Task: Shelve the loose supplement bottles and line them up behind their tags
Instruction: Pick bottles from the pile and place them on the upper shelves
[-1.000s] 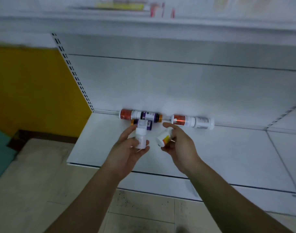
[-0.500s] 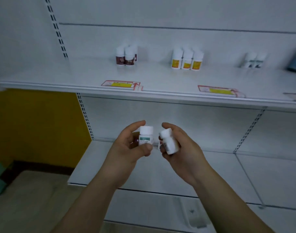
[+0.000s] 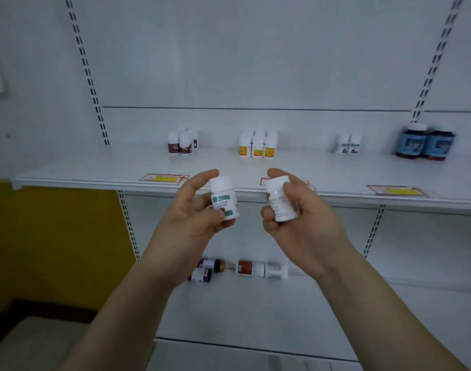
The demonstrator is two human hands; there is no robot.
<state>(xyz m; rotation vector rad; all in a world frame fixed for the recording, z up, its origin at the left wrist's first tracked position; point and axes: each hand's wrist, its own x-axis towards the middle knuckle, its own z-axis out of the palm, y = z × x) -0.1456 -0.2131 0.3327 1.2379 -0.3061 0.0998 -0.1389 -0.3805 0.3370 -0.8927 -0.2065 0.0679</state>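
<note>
My left hand (image 3: pixel 191 218) grips a small white bottle with a green label (image 3: pixel 223 198), held upright in front of the upper shelf's edge. My right hand (image 3: pixel 295 218) holds a second white bottle (image 3: pixel 279 202), its label turned away. On the upper shelf (image 3: pixel 95 167) stand groups of bottles: brown-labelled (image 3: pixel 182 143), yellow-labelled (image 3: pixel 258 145), green-labelled (image 3: pixel 348 144) and two large blue ones (image 3: pixel 425 143). Red and yellow tags (image 3: pixel 163 178) lie along the front edge. Several loose bottles (image 3: pixel 239 269) lie on their sides at the back of the lower shelf (image 3: pixel 255 311).
A yellow wall panel (image 3: pixel 55 245) stands left of the shelving. Slotted uprights (image 3: pixel 89 73) run up the white back panel. Tiled floor (image 3: pixel 28 344) shows at the lower left. Another tag (image 3: pixel 396 190) lies on the upper shelf at the right.
Both hands have lifted the two bottles from the lower shelf up to the level of the upper shelf's edge and moved slightly apart. The view has tilted upward.
</note>
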